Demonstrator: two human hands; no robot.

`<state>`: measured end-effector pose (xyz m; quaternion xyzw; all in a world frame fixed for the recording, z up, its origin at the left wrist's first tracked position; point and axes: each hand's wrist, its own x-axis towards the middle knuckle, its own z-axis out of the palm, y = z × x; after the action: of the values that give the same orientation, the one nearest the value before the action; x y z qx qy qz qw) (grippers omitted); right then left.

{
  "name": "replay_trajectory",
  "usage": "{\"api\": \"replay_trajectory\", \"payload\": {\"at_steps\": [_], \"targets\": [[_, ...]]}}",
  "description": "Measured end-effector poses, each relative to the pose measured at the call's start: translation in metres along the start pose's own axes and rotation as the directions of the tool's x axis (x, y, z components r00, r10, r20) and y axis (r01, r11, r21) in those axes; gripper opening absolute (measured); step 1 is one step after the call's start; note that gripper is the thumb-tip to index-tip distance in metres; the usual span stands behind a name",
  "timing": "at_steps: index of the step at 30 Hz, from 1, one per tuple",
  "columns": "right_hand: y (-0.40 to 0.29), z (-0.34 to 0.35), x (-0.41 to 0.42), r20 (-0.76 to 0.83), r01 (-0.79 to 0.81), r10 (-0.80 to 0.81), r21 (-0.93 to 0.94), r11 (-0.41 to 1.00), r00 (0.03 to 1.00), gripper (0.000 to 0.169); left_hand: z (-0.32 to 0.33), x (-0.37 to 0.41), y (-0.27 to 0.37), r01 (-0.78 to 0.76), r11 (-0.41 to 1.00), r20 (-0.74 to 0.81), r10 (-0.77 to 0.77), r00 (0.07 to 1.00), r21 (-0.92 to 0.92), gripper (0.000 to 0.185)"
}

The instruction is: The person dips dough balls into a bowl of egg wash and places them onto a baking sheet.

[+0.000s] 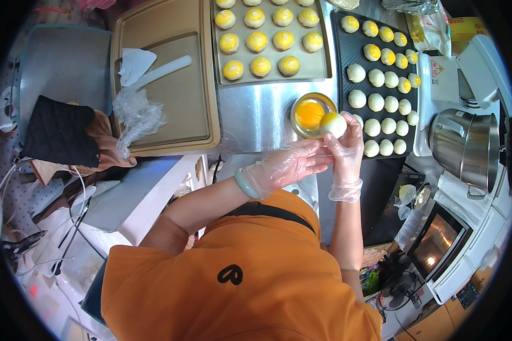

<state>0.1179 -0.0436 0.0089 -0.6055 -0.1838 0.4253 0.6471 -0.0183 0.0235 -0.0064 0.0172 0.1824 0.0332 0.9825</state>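
In the head view my right hand (346,143), in a clear plastic glove, pinches a round dough ball (334,128) with yellow egg wash on its top. The ball is held over the near right rim of a metal bowl (298,128) that contains orange egg yolk (309,114). My left hand (283,165), also gloved and with a pale green bangle at the wrist, has its fingers extended beside the right hand's wrist and holds nothing. To the right, a dark textured tray (382,136) carries plain dough balls (372,127) and several yellow-topped ones (370,28).
Yellow-topped balls, many bearing pale flakes, sit in a gold tray (277,80) on the steel table (256,115). Crumpled plastic film (138,111) and a white spatula-like strip (166,70) lie on trays at left. A steel mixing bowl (463,145) stands at right.
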Motion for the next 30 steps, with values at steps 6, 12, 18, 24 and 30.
{"api": "replay_trajectory", "payload": {"at_steps": [6, 12, 18, 24, 30], "targets": [[-0.015, -0.007, -0.007, 0.048, -0.04, 0.034, 0.115, 0.993, 0.998, 0.066, 0.005, 0.02, -0.017, -0.087, 0.985, 0.031, 0.092, 0.995, -0.151, 0.04], [-0.039, -0.032, 0.006, 0.226, 0.159, -0.075, -0.378, 0.912, 0.971, 0.084, 0.012, 0.031, -0.015, -0.256, 0.964, 0.017, 0.255, 0.967, 0.072, 0.042], [-0.073, -0.034, 0.022, 0.406, 0.446, -0.203, -0.701, 0.556, 0.891, 0.083, 0.031, 0.046, -0.017, -0.387, 0.881, -0.073, 0.419, 0.905, 0.272, 0.039], [-0.077, -0.041, 0.053, 0.488, 0.566, -0.292, -0.747, 0.348, 0.823, 0.071, 0.045, 0.07, -0.019, -0.461, 0.826, -0.133, 0.522, 0.843, 0.324, 0.044], [-0.081, -0.057, 0.129, 0.498, 0.621, -0.381, -0.699, 0.356, 0.779, 0.068, 0.066, 0.088, -0.007, -0.502, 0.772, -0.179, 0.598, 0.781, 0.389, 0.05]]}}
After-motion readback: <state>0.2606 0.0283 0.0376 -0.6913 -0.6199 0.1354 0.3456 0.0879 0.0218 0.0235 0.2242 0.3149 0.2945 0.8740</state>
